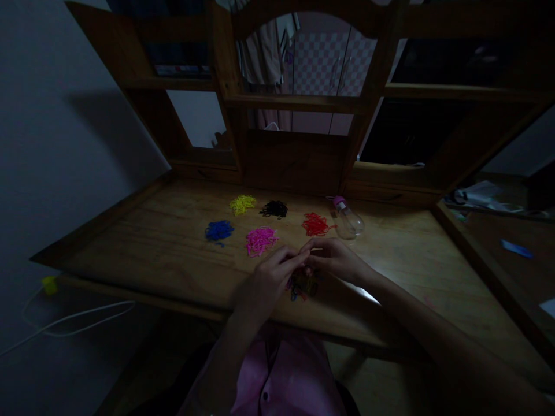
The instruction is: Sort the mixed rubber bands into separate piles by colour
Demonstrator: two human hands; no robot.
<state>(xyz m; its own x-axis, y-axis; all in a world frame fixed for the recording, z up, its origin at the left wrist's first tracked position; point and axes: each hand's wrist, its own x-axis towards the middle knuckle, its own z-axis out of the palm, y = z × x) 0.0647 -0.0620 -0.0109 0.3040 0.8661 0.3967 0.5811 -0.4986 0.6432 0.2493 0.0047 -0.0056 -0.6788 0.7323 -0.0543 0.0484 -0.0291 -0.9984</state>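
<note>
My left hand (277, 271) and my right hand (333, 258) meet at the fingertips above the front middle of the desk. Both are closed in a pinch; whatever sits between the fingers is too small and dark to make out. Just below them lies a mixed-colour heap (303, 286) of small thin loop-like pieces, partly covered by my left hand. Beyond it are single-colour piles of similar pieces: pink (261, 240), red (316, 224), blue (219, 230), black (274, 209) and yellow (241, 204).
A clear bulb-shaped bottle (350, 224) with a pink cap lies on its side right of the red pile. The wooden desk (165, 231) has a shelf unit (295, 104) along its back. A white cable (82, 319) hangs off the left front edge.
</note>
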